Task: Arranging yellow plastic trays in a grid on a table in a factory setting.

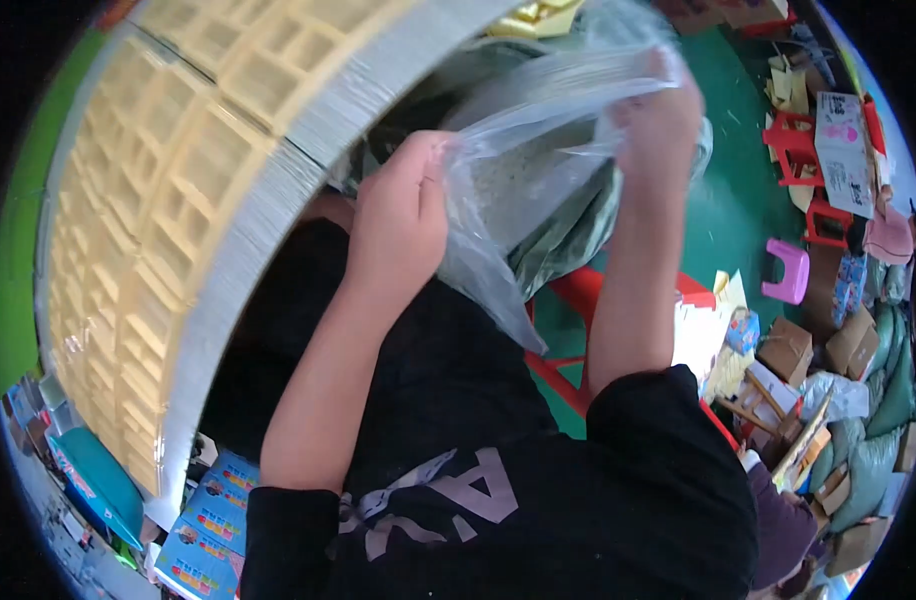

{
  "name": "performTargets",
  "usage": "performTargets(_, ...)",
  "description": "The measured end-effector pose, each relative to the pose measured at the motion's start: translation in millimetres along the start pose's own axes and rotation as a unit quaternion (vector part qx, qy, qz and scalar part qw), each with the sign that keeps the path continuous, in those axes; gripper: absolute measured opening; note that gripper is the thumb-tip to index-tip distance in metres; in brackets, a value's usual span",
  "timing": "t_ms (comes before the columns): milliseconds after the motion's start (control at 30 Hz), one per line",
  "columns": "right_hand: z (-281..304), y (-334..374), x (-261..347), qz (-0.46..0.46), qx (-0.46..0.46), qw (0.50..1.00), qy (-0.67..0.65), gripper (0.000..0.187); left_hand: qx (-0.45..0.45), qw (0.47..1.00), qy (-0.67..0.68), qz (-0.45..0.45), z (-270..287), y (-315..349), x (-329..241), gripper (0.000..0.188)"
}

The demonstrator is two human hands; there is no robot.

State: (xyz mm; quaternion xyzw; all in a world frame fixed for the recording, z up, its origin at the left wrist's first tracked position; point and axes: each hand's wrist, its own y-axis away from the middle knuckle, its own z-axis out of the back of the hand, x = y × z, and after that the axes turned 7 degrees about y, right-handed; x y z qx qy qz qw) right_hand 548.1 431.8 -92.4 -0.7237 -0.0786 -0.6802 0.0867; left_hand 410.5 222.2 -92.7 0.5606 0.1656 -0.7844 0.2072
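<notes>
A clear plastic bag (pixel 513 200) hangs with its mouth spread between my two hands. My left hand (pixel 408 195) is closed in a pinch on the near left part of its rim. Farther off and to the right, my right hand (pixel 663 120) grips the other side of the rim, smeared a little by motion. Through the film I see something pale and speckled that I cannot make out. Around and below the bag lies a crumpled grey-green sack (pixel 578 235), partly hidden by it.
Cream compartment trays (pixel 168 190) in grey-edged stacks fill the left side, close to my left arm. A red stool (pixel 578 290) stands under the sack. Blue printed boxes (pixel 213 525) sit at lower left. Rightward are a pink stool (pixel 786 270), cartons (pixel 786 348) and green sacks (pixel 878 465); a person in a purple sleeve (pixel 781 525) is at lower right.
</notes>
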Motion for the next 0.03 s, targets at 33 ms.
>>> performTargets(33,4.4,4.3,-4.8,-0.009,0.000,1.000,0.007,0.029,0.023,0.999,0.020,-0.013,-0.3,6.2,-9.3,0.022)
